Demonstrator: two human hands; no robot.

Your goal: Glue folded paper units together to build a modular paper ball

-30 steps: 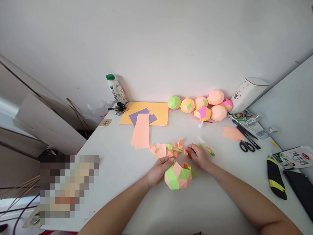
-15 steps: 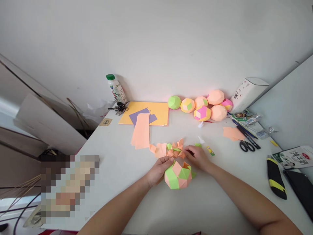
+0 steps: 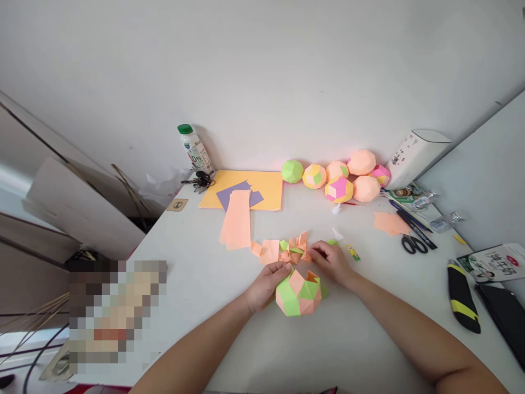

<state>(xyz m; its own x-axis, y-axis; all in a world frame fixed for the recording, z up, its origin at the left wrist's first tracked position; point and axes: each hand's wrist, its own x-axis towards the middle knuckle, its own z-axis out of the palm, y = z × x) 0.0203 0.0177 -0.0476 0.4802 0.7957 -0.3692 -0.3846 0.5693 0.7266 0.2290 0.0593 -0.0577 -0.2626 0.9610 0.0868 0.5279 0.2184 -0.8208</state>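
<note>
My left hand (image 3: pixel 266 284) grips a green and peach folded-paper ball (image 3: pixel 298 298) by its left side. The ball has an opening at its top right, with pointed paper flaps around it. To the right of the ball, my right hand (image 3: pixel 334 265) is closed in a pinch on a peach folded paper piece (image 3: pixel 305 256). That piece is at the right end of a small heap of peach and green folded paper pieces (image 3: pixel 292 251). The undersides of my right fingers are hidden. Another green paper piece (image 3: pixel 331 242) shows just behind my right hand.
Finished paper balls (image 3: pixel 338 190) stand along the wall. Peach strips (image 3: pixel 238 224) lie partly on a yellow sheet (image 3: pixel 266 183) at the back left, near a bottle (image 3: pixel 197 150) and keys (image 3: pixel 200 180). Scissors (image 3: pixel 414 244), pens (image 3: pixel 416 229) and a black-yellow object (image 3: pixel 463 295) lie on the right.
</note>
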